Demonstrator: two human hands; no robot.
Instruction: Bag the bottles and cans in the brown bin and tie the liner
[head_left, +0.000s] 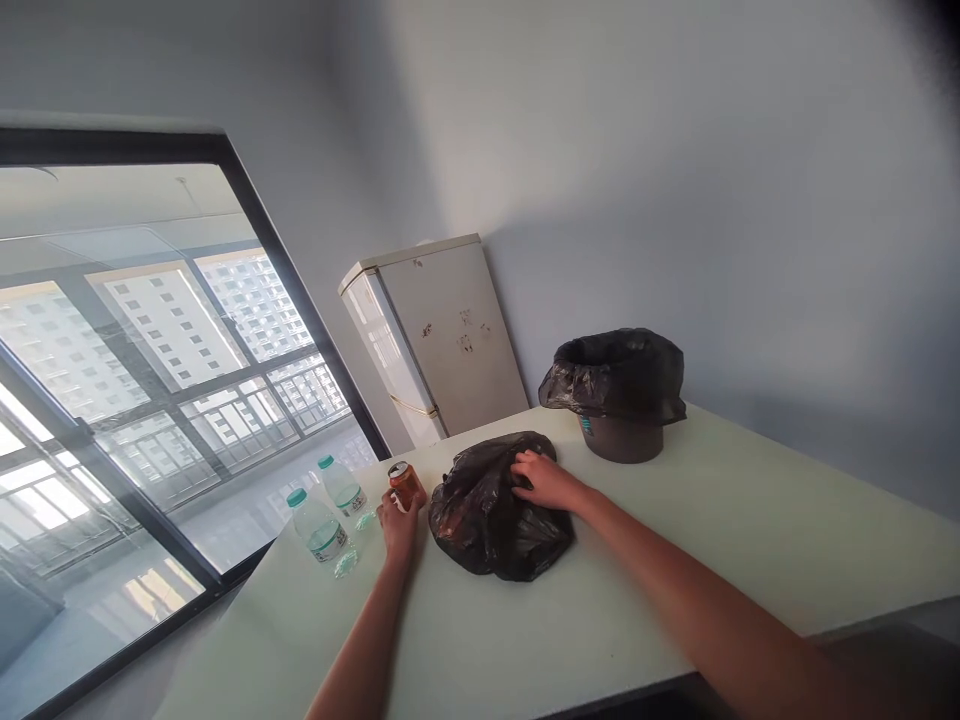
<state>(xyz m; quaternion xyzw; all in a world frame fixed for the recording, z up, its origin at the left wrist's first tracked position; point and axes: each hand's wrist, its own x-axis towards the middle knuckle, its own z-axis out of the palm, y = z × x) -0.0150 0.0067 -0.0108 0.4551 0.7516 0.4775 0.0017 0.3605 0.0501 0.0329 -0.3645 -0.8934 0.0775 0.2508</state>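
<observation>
My left hand (399,522) is closed around the lower part of an orange-red drink can (406,482), which stands upright on the pale table (450,640). Just to the right lies a black plastic bag (491,510), bunched up, with its contents hidden apart from a faint reddish patch showing through at its left side. My right hand (546,480) rests on the bag's upper right, fingers curled into the plastic. Two clear bottles with green caps, a nearer bottle (319,528) and a farther bottle (343,487), stand left of the can.
A dark bin (626,440) lined with a black bag (645,375) stands at the table's back right. Behind the table are a white fridge (457,340) and a grey wall. A large glass door (150,400) is on the left.
</observation>
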